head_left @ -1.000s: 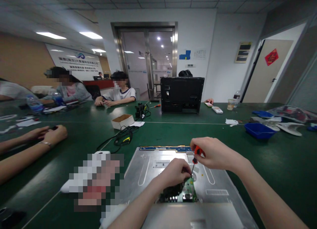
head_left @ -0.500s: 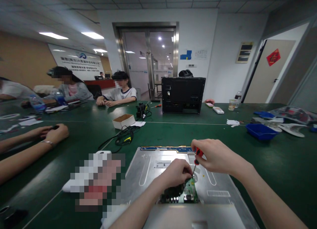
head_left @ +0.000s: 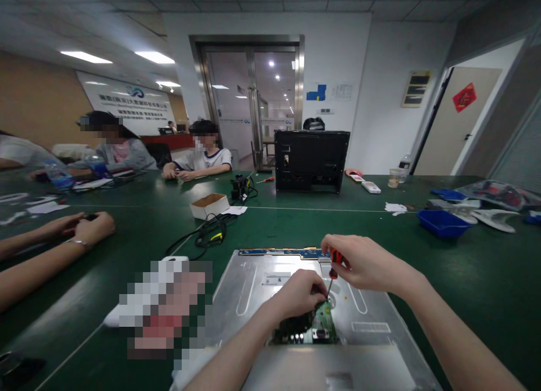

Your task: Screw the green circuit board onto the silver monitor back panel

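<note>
In front of me a silver metal display panel (head_left: pixel 372 309) lies flat, with a blue circuit strip (head_left: pixel 270 253) along its far edge. A green circuit board (head_left: pixel 325 322) sits on the panel, partly covered by my left hand. My right hand (head_left: pixel 363 261) is closed around the red and black handle of a screwdriver (head_left: pixel 335 261). Its thin shaft slants down to the board's far corner. My left hand (head_left: pixel 298 294) is bent over that corner, thumb and fingers pinched together beside the screwdriver tip. What these fingers hold, if anything, is hidden.
Left of the panel stand a pixelated white and red item (head_left: pixel 164 306), black cables (head_left: pixel 209 230) and an open box (head_left: pixel 209 205). A black monitor (head_left: pixel 311 161) stands across the green table. A blue tray (head_left: pixel 443 223) lies right. Another person's hands (head_left: pixel 95 229) are at left.
The right hand and screwdriver have shifted very slightly, with the handle a little more upright. The left hand keeps its place at the board's corner. The whole view has moved a touch.
</note>
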`<state>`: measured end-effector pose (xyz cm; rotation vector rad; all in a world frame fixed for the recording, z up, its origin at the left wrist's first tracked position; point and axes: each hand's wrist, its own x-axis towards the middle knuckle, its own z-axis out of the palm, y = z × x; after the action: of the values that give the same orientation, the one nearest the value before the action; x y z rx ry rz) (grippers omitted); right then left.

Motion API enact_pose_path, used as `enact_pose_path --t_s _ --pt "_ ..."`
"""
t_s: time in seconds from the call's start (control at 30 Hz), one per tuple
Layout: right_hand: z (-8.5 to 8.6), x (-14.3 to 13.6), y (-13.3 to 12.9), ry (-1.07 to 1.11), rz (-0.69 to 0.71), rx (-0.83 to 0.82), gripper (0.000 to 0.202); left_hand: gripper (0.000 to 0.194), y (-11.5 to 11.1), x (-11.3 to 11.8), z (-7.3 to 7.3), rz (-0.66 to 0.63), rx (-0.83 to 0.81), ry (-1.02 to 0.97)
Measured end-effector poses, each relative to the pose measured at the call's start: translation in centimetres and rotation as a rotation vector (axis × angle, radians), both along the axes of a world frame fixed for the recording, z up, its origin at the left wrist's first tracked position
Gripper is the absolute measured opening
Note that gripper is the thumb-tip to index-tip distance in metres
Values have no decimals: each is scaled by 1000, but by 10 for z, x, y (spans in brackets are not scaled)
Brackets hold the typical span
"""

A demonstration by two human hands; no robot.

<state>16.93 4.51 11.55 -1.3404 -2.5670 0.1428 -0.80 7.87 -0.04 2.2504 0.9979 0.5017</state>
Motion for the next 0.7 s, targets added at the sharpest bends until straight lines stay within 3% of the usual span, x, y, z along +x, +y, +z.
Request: enact_pose_path --t_s 0.17,0.4,0.6,0.7 --pt "1 -9 3 -152 -124 104 13 20 -1 0 0 12 3 3" --pt "1 -4 -5 -105 -48 73 12 21 -2 0 2 2 -17 -9" --pt "1 -6 -2 -177 -110 91 9 20 -2 1 2 16 -13 -11" --pt "1 -9 1 -214 -152 133 18 21 -2 1 2 16 -13 -12"
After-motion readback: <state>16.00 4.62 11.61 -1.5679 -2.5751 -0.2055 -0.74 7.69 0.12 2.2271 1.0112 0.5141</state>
